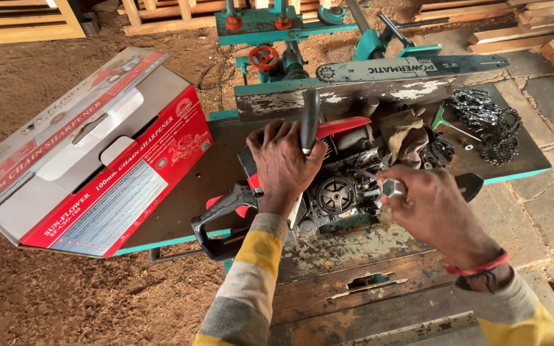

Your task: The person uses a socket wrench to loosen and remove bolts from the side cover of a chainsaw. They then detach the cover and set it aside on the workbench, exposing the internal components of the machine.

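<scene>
A red and black chainsaw body [328, 170], its side cover off so that a dark round clutch drum [336, 194] lies bare, sits on its side in the middle of a worn metal worktable with teal edges [181, 211]. The left hand [283, 163] is closed around the saw's black front handle bar [310, 120], pressing down, which seems meant to steady the machine while the other hand works. The right hand [428, 208] is curled shut on a small silver socket-type wrench [393, 188], its head pointed toward the exposed drum and the greasy parts just right of it.

Beyond the saw, at the far edge of the table, a long grey guide bar [411, 67] lies flat, parted from the body. To the far right a loose black saw chain [485, 118] is heaped in coils, with a small green-handled T-shaped tool [444, 122] just beside it, near to hand. A dirty brown rag [408, 138] is bunched against the saw's far side.

At the left, a red and white cardboard box [107, 186] lies tipped on the table's left end with its lid flap thrown open; what shows of the inside is bare white card, and I cannot tell whether anything lies deeper in it. Pale wooden planks [514, 32] are stacked on the dirt floor at the far right.
</scene>
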